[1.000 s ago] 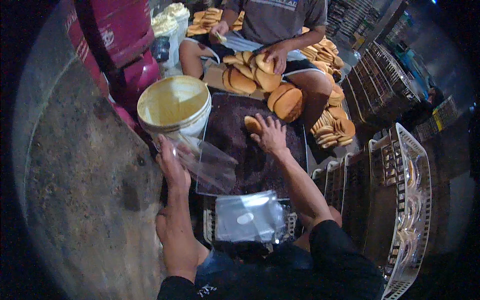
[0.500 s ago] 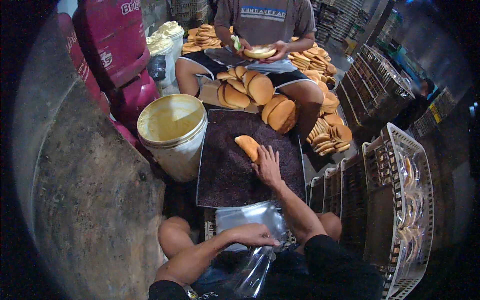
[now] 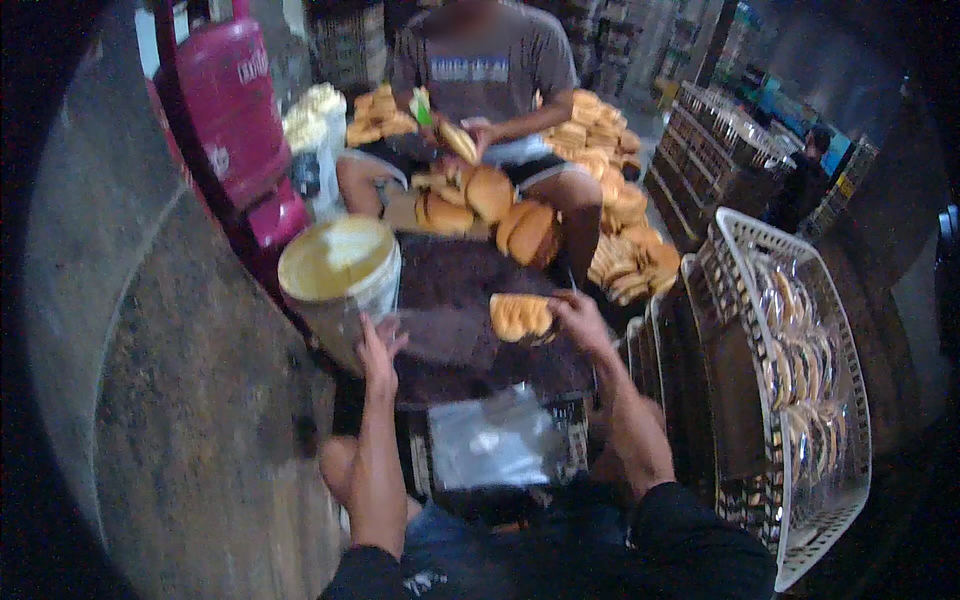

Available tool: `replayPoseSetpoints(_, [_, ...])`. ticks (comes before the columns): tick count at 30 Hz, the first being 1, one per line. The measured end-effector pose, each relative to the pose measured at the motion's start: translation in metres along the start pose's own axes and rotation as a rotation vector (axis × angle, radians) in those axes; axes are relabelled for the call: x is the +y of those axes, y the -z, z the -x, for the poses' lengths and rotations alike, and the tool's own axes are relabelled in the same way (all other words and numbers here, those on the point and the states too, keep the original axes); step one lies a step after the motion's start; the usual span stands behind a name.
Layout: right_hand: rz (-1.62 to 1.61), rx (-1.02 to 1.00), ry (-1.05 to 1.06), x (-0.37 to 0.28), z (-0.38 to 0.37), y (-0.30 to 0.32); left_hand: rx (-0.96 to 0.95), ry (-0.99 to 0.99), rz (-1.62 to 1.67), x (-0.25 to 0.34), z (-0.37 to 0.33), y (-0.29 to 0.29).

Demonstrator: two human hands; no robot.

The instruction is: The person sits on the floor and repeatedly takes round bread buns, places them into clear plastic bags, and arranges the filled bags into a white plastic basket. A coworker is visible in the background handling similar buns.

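My right hand (image 3: 582, 318) pinches the right end of a folded bread bun (image 3: 520, 315) above the tray of dark sprinkles (image 3: 470, 265). The bun's golden side shows, with dark bits along its lower edge. To the left, beside the bucket, my left hand (image 3: 380, 352) holds a clear plastic bag (image 3: 445, 338) that stretches toward the bun. Its fingers are partly blurred. Nearer to me, a stack of clear plastic bags (image 3: 490, 440) lies in front of the tray.
A white bucket (image 3: 380, 290) with a cream-smeared inside stands left of the tray. Opposite, a person (image 3: 480, 90) holds a bun and a spreading tool beside heaped buns (image 3: 590, 140). On the right, a white plastic crate (image 3: 770, 480) holds wrapped buns. Magenta containers (image 3: 215, 100) stand at left.
My right hand has lifted the bun off the tray and brought it nearer. My left hand has moved from my lap to the left, up beside the bucket, carrying the bag. The view has shifted.
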State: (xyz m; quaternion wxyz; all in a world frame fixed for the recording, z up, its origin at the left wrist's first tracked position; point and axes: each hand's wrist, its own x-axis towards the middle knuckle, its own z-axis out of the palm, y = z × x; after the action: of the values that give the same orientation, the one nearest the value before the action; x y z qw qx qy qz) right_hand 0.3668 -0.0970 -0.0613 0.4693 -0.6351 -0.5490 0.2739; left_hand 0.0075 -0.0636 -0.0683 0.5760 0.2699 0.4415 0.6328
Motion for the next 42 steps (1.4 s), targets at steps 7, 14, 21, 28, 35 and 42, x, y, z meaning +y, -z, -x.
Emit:
replayPoseSetpoints(7, [-0.367,-0.056,-0.146,-0.066,0.05,0.052,0.098,-0.017,-0.117,-0.022,0.019,-0.004])
replayPoseSetpoints(14, [-0.379,-0.146,-0.214,-0.069,0.051,0.011,-0.119,0.03,0.036,-0.019,0.022,-0.007])
replayPoseSetpoints(21, [-0.424,-0.142,-0.228,-0.064,0.05,0.009,-0.477,-0.103,-0.232,-0.017,0.029,-0.018])
replayPoseSetpoints(28, [-0.313,-0.125,-0.058,-0.077,0.064,-0.029,-0.472,0.165,-0.038,-0.036,0.08,-0.063])
replayPoseSetpoints(35, [0.39,0.282,0.586,-0.127,0.099,-0.073,-0.324,0.394,0.524,-0.031,0.061,-0.047])
replayPoseSetpoints(42, [0.809,0.101,0.555,-0.153,0.115,-0.113,-0.21,0.191,-0.28,-0.068,0.049,-0.019])
